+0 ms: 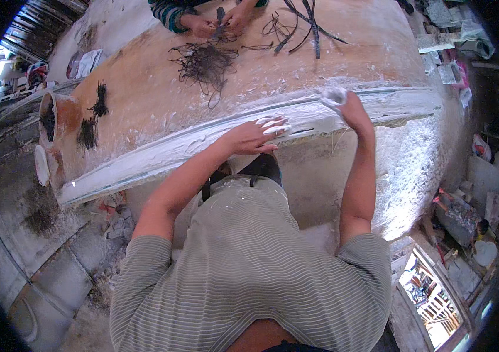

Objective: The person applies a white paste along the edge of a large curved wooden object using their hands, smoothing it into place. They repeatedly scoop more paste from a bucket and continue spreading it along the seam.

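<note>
We're curling right grip (354,111) round a white piece (332,96); left grip (254,135), fingers outstretched, is touching white strip (170,145), best smoothing evenly.

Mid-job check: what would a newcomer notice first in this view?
Probably the long white band along the near edge of the brown table, with the left hand over it, fingers smeared white, and the right hand farther right, something white at its fingers. Next, the tangle of dark strands beyond, near a co-worker's hands.
</note>
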A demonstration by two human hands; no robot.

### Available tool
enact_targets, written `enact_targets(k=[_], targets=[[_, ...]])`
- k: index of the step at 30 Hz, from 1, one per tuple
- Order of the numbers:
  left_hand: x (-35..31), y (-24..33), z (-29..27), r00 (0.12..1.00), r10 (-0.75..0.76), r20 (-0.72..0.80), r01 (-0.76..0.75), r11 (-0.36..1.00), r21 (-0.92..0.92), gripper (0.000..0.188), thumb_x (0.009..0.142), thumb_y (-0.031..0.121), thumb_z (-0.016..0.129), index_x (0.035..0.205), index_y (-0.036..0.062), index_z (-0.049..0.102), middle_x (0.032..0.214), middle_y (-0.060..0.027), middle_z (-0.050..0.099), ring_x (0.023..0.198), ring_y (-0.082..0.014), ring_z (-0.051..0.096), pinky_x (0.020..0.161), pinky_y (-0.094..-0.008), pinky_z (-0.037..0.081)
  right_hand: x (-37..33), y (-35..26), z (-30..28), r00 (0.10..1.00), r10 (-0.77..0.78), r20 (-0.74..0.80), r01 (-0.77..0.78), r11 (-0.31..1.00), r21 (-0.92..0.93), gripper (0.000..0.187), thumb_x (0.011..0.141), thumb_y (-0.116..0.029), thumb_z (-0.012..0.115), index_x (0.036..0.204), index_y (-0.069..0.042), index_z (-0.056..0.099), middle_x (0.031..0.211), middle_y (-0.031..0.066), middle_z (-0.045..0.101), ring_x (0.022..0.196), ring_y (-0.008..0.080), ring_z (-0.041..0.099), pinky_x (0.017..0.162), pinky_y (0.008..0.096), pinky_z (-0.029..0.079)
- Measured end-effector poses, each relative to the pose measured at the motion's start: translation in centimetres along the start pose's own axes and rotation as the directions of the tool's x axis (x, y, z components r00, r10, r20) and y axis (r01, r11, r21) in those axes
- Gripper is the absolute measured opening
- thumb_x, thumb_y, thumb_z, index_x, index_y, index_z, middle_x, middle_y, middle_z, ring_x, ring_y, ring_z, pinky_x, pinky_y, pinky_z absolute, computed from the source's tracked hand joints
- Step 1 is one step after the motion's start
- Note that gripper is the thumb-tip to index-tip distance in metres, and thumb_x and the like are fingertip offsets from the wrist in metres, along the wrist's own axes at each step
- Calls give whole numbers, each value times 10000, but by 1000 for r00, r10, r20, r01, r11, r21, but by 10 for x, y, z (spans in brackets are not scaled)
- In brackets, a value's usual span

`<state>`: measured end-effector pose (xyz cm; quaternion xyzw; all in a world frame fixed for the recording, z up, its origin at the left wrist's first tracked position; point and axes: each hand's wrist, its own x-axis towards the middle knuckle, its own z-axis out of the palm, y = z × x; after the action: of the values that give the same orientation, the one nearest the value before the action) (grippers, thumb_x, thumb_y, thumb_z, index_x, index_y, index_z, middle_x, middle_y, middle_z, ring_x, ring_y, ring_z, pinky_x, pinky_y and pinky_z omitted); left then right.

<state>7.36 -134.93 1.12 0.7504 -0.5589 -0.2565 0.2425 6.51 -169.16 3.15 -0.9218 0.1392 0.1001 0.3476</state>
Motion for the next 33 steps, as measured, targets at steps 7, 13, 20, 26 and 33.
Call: enact_targets(k=[7,13,20,26,33], targets=[[-71,-11,8,998,56,-9,-53,982,181,600,980,455,417,1463,116,310,1537,-133,262,1397,-329,283,1100,-453,338,-41,31,-18,901,207,-381,-296,936,-191,404,780,-270,712,928,97,634,950,323,635,940,443,624,829,473,494],[-204,-26,0,994,-96,50,86,982,166,608,969,437,449,1477,135,303,1532,-150,266,1391,-365,277,1118,-465,295,-90,47,177,933,-217,-288,-24,758,-652,353,884,-215,481,1012,91,602,1065,305,576,1067,460,515,1004,523,365],[-326,-46,11,965,-254,72,215,914,344,534,976,454,412,1440,190,405,1539,-135,259,1418,-373,210,1136,-480,257,-181,-199,292,932,-357,-70,301,864,-404,434,887,-231,505,1160,103,550,1254,368,484,1194,489,469,1048,522,349],[-278,-38,-3,976,-203,75,163,917,363,477,980,463,385,1340,195,547,1543,-73,277,1432,-305,208,1160,-444,206,-199,-237,277,995,57,-85,-77,963,-260,782,948,-475,428,1371,174,315,1437,385,273,1414,491,77,1143,576,10],[-128,-29,1,995,95,-15,-79,897,434,461,966,460,409,1336,226,551,1537,-42,296,1423,-233,233,1169,-428,176,-140,-161,213,881,411,-237,-451,879,-152,526,889,-380,555,1082,106,615,1199,323,554,1139,459,535,995,494,426]])
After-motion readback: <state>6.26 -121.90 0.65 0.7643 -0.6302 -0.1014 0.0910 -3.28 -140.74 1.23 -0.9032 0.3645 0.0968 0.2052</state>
